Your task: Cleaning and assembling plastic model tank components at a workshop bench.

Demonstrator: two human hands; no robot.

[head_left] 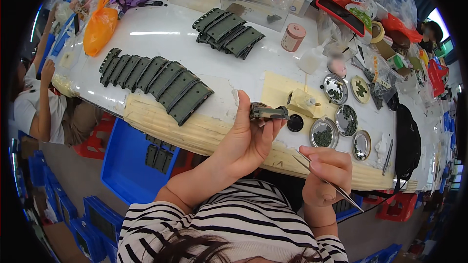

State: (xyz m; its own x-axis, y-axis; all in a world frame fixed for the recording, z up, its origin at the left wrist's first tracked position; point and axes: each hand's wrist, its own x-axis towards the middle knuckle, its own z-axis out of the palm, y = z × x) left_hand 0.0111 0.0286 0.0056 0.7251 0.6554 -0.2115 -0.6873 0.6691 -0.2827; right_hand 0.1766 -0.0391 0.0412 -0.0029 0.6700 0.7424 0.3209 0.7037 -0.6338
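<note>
Above the table's near edge, my left hand (248, 141) grips a small dark green moulded part (271, 112) between thumb and fingers. My right hand (327, 170) is closed around metal tweezers (348, 198), their tips pointing up and left, apart from the green part. Just beyond the right hand stand round metal dishes; the nearest dish (336, 135) holds tiny dark green pieces, and the dish (357, 122) behind it holds more. A small yellowish block-like bottle (303, 103) and a black round cap (295, 122) are beside the left fingertips.
A row of dark green ribbed panels (156, 80) lies left; another stack (226, 34) is farther back. A pink jar (293, 37), red-edged phone (341, 15) and plastic bags crowd the far right. Under the table edge sits a blue bin (117, 165). Another person (44, 112) sits at left.
</note>
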